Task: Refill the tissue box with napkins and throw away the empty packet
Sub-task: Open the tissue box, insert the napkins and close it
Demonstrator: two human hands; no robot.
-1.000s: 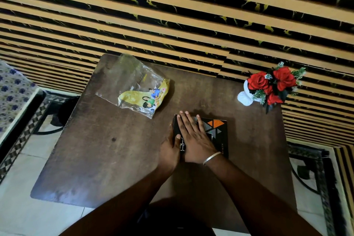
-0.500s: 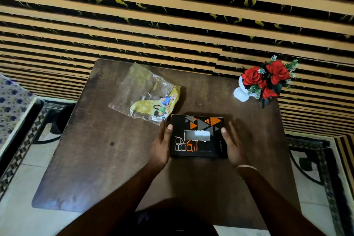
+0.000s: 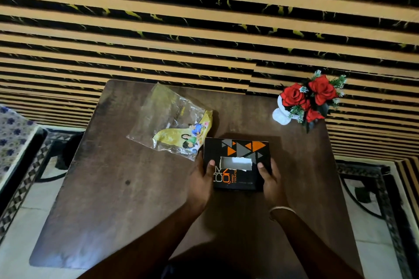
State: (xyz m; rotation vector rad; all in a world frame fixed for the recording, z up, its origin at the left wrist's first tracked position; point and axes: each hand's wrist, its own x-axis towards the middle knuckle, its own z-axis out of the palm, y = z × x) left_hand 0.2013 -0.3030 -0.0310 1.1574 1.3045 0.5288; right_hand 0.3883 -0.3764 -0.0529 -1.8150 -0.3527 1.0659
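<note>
Risks around the packet and the box, read from the left of the frame to the right.

Packet (image 3: 174, 127) first: it lies flat and looks emptied, left of centre on the tabletop (image 3: 118, 188), its lower corner just beside the tissue box (image 3: 237, 163), so if you shift the box leftward you could sweep that light plastic toward the edge. Your left hand (image 3: 199, 184) clasps the box's left side, thumb on the lid, and your right hand (image 3: 269, 180) clasps the right side likewise; each grip is closed on the box alone. White shows in the slot, though how full the box is you cannot tell. Squeeze hard and the thin card may buckle. At upper right, the rose vase (image 3: 282, 114) stands near enough for a wide elbow to topple it.
</note>
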